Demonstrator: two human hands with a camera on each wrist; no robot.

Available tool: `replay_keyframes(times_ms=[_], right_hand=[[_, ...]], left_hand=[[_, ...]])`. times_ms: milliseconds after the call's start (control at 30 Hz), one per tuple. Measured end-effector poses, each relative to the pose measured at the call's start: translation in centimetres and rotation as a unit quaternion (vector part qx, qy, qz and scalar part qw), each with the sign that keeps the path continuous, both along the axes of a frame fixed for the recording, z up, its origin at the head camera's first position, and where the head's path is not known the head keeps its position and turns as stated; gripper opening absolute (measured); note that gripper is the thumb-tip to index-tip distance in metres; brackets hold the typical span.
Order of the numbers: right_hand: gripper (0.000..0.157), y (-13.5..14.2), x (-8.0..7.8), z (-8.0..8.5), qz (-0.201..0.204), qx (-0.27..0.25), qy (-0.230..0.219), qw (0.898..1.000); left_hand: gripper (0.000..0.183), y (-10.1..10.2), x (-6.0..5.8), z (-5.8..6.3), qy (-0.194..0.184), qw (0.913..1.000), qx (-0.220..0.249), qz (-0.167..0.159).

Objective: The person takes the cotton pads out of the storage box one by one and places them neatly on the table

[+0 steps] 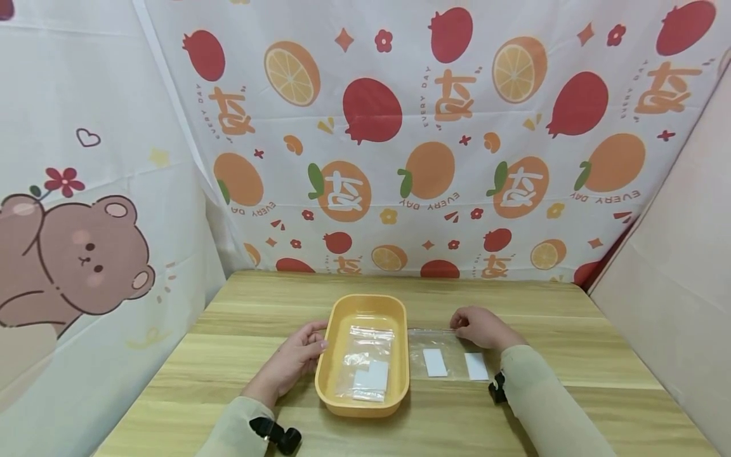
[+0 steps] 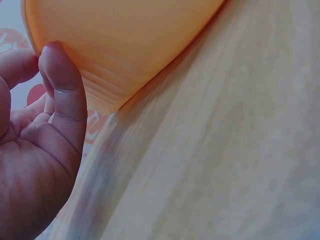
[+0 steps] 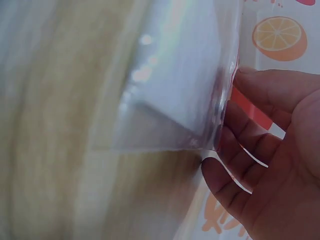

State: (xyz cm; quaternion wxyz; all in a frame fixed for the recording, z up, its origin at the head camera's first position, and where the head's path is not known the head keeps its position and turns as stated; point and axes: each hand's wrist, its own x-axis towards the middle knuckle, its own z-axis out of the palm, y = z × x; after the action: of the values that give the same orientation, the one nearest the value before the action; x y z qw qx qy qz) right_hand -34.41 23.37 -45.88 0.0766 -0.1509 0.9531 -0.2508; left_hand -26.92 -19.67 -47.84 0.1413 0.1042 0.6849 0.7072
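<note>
My left hand (image 1: 296, 357) grips the left rim of a yellow tray (image 1: 322, 381); in the left wrist view the thumb (image 2: 62, 95) lies against the tray's outer wall. Inside the tray lie several clear zip-lock bags (image 1: 348, 374) with white cards in them, overlapping one another. To the right of the tray, clear zip-lock plastic (image 1: 457, 368) with two white cards showing lies along the table. My right hand (image 1: 482, 327) pinches its far edge near the right end. Close up in the right wrist view, the bag (image 3: 160, 130) hangs from thumb and fingers with a white card inside.
The wood-grain table (image 1: 257, 304) carries the tray near its middle. A fruit-print curtain (image 1: 400, 222) closes off the back, and a bear-print curtain (image 1: 85, 273) stands at the left. A pale curtain (image 1: 674, 266) borders the right side.
</note>
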Motion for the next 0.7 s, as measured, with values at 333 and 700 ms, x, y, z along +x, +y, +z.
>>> replay_keyframes(times_ms=[333, 700], right_hand=[[0.020, -1.2, 1.3, 2.5, -0.007, -0.032, 0.046, 0.998], [0.017, -5.9, 3.0, 5.5, 0.076, -0.080, 0.104, 0.988]], left_hand=[[0.056, 0.1, 0.1, 0.0, 0.005, 1.0000, -0.003, 0.007], [0.057, 0.2, 0.1, 0.1, 0.003, 0.9999, -0.005, 0.011]])
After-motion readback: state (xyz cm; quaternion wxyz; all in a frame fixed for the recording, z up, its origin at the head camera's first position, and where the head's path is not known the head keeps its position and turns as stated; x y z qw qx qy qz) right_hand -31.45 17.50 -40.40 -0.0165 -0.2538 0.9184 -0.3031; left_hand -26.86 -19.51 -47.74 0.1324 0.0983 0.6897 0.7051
